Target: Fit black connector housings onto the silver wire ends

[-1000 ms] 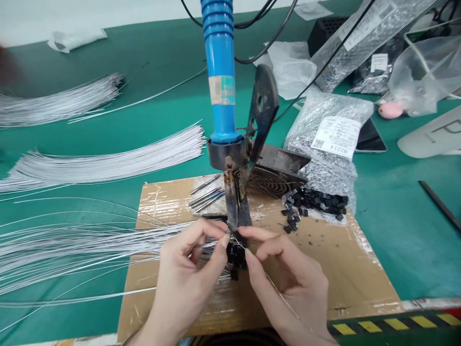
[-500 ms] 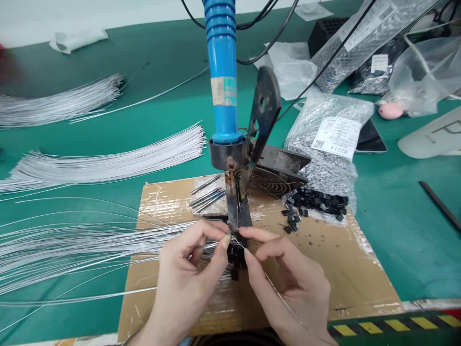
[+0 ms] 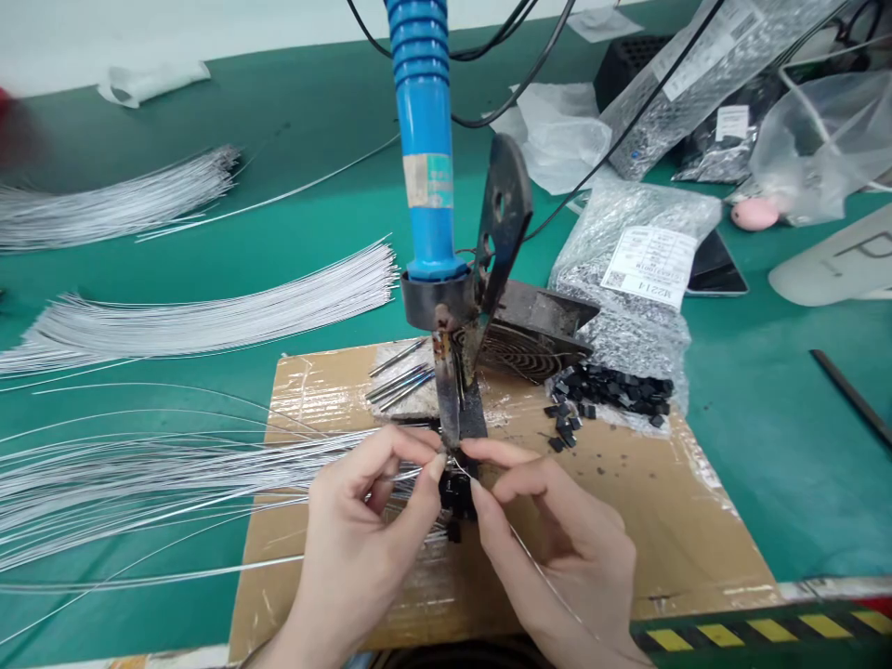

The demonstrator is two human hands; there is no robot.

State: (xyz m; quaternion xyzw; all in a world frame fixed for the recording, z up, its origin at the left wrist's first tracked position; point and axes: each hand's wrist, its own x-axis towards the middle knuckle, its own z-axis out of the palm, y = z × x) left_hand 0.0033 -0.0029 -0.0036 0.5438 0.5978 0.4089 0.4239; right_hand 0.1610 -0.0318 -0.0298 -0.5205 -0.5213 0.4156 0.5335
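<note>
A blue-handled soldering iron is fixed upright, point down, in a dark metal bracket. Just under its flat, stained tip my two hands meet. My left hand pinches something tiny between thumb and forefinger; the fingertips hide what it is. Thin pale wire runs across my right hand, whose thumb and forefinger guide its end towards the left fingertips. Right below the fingers lie small black pieces. Beside and behind my left hand a loose bundle of wires stretches in from the left.
Cardboard covers the green table. Two more wire bundles lie at left. Metal rods rest behind my left hand. A square fan, loose black parts and a labelled bubble-wrap bag are at right.
Both hands keep almost the same pose and pinch. The soldering iron and bracket appear slightly further left, in a small shift of the view.
</note>
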